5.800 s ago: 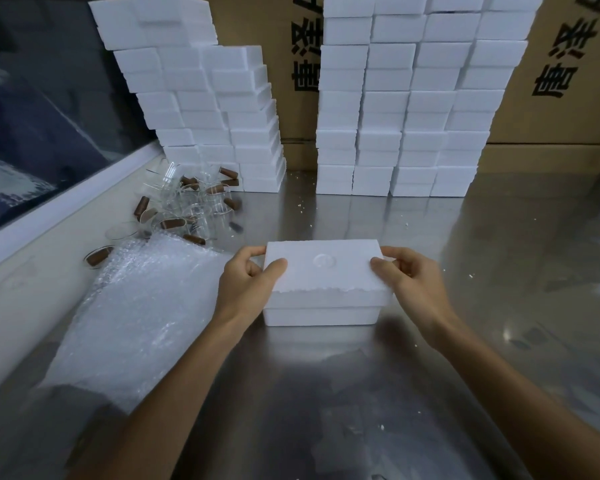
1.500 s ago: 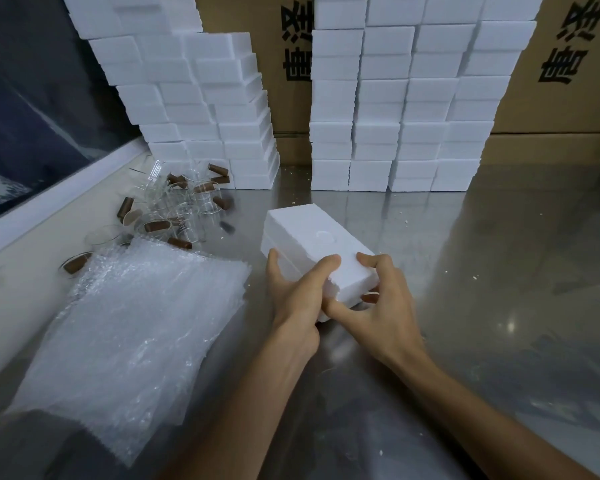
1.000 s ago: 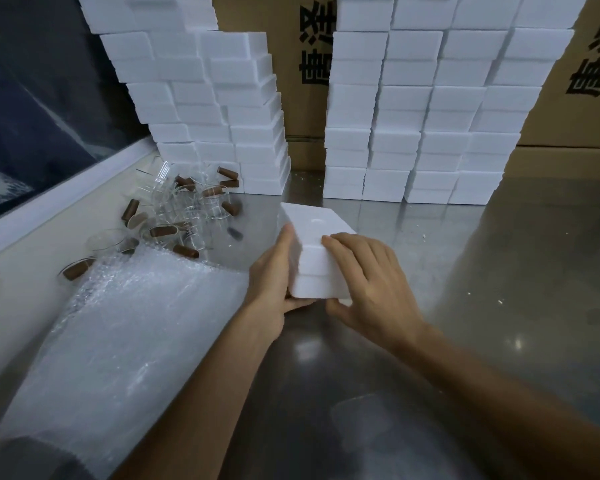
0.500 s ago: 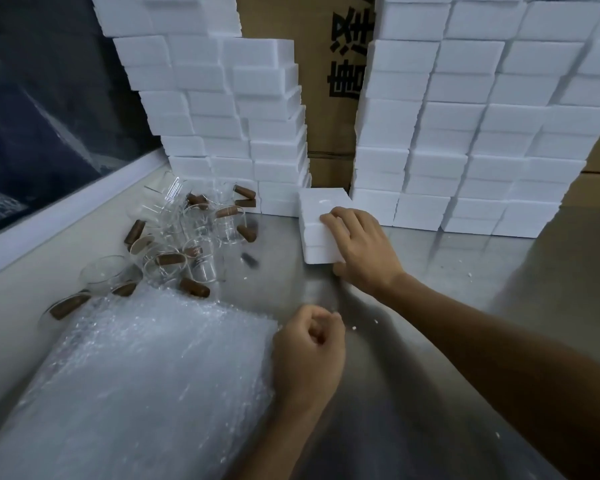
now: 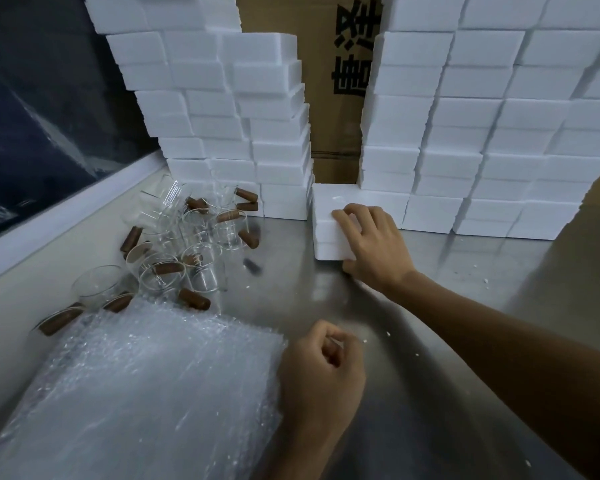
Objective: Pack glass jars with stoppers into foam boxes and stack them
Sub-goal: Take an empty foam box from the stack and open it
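The steel surface (image 5: 430, 306) carries two tall walls of stacked foam boxes (image 5: 482, 140) at the back. In the gap between them, a closed foam box (image 5: 326, 216) sits on the surface, close against both stacks. The right hand (image 5: 374, 244) grips its near end, fingers curled over the top edge and thumb low. To finish well, it seems best to push the box level until its front lines up with its neighbours, without tipping it. The left hand (image 5: 321, 370) is clenched on nothing, beside the bubble wrap (image 5: 136, 393). Loose glass jars (image 5: 194, 244) and cork stoppers (image 5: 194, 299) lie far left.
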Motion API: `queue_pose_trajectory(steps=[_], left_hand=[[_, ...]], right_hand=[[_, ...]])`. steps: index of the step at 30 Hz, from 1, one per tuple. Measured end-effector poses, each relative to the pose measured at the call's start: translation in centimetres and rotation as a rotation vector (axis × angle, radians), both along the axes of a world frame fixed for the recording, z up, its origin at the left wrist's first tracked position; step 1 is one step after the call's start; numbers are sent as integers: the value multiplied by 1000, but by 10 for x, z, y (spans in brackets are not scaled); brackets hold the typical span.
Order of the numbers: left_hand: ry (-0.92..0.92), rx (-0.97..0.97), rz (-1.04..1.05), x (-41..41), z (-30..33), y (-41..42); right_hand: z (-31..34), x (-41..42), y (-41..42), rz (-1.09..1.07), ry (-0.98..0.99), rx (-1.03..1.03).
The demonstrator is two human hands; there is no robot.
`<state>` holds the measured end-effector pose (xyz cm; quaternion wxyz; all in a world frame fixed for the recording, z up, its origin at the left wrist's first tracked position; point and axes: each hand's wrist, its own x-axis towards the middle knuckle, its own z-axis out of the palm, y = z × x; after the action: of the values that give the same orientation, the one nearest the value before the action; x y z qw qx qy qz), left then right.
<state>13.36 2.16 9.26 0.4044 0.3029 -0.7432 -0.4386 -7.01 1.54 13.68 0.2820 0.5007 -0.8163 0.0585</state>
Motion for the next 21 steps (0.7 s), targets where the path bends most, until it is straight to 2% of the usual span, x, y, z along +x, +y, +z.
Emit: queue_pose_trajectory(steps=[6, 12, 17, 21], left_hand=[[-41, 21, -12, 0, 0, 0], [-43, -6, 6, 0, 0, 0], [-112, 23, 12, 0, 0, 1], [-73, -1, 17, 0, 4, 4]], right_hand=[[3, -16, -42, -97, 39, 60], [10, -43, -78, -265, -42, 123], [23, -49, -95, -367, 77, 200], [25, -48, -100, -387, 21, 235]])
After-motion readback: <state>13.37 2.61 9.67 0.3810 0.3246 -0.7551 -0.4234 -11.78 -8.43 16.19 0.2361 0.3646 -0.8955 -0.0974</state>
